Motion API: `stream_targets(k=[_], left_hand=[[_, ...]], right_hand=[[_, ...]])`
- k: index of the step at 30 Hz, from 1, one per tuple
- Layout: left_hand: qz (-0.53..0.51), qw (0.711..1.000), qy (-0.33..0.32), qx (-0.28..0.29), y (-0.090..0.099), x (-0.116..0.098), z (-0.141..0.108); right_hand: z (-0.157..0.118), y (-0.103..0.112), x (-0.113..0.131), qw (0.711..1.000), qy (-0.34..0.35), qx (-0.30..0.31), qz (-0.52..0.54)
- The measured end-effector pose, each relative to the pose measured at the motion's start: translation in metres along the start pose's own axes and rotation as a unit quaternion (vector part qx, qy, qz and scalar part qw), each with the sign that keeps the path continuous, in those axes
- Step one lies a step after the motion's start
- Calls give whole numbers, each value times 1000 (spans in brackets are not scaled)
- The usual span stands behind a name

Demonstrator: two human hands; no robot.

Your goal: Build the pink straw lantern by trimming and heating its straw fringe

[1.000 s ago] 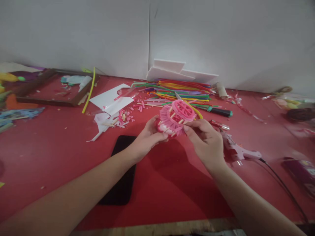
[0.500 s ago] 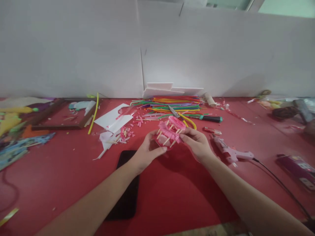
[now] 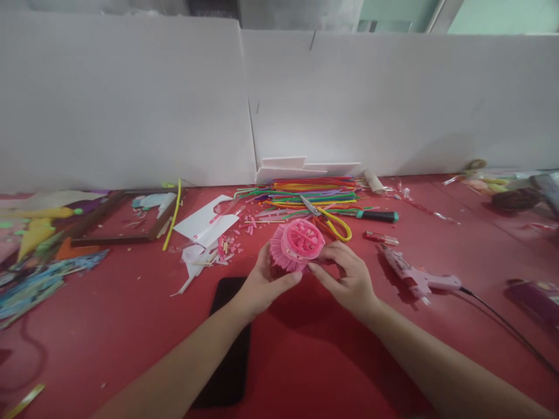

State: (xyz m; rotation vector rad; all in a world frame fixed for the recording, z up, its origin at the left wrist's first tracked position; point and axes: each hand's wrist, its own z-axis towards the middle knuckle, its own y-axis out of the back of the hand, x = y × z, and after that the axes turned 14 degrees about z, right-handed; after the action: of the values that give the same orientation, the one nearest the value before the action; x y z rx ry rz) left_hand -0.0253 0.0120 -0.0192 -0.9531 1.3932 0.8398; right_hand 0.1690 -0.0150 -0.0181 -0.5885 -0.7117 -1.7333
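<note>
A small pink craft piece [image 3: 301, 240] with a round spoked top and a frilled band is held over the red table. My left hand [image 3: 266, 282] grips it from the left, its thumb along the near side and the other fingers partly hidden behind. On the right, my right hand [image 3: 345, 276] has thumb and fingers closed at the piece's edge. Just beyond it lie scissors with yellow handles [image 3: 338, 224], their blades on a bundle of coloured pipe cleaners [image 3: 288, 192]. The piece's underside is hidden.
A pink glue gun [image 3: 419, 279] with a black cord lies right, near a red cutter [image 3: 381, 237] and a dark-handled tool [image 3: 378, 216]. A black phone-like slab [image 3: 227, 361] is under my left forearm. Left are white paper [image 3: 203, 224], pink scraps and a brown frame [image 3: 113, 240].
The pink piece has been tipped, so its round spoked top now faces the camera and its sticks no longer show. Both hands still hold it. The view has shifted slightly.
</note>
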Motion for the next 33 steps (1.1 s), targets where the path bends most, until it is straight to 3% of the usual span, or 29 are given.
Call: stream_targets(k=[4, 10, 15, 20, 27, 30, 33], left_hand=[[-6, 1000, -16, -4, -1, -1, -1], [-22, 999, 10, -47, -2, -1, 2], [-89, 992, 51, -79, -1, 0, 5], [-96, 991, 61, -68, 0, -1, 3], [-108, 990, 80, -33, -3, -6, 3], [-87, 990, 106, -43, -1, 1, 4], [-81, 989, 109, -51, 3, 11, 6]], right_hand=[[-1, -1, 2, 999, 44, 7, -19], [-4, 3, 3, 998, 46, 6, 39], [-11, 9, -5, 979, -28, -58, 195], [-10, 8, -16, 979, -68, -112, 157], [-8, 5, -17, 982, -105, -75, 137], [-9, 4, -21, 966, -151, -106, 183], [-7, 4, -24, 931, -224, -159, 241]])
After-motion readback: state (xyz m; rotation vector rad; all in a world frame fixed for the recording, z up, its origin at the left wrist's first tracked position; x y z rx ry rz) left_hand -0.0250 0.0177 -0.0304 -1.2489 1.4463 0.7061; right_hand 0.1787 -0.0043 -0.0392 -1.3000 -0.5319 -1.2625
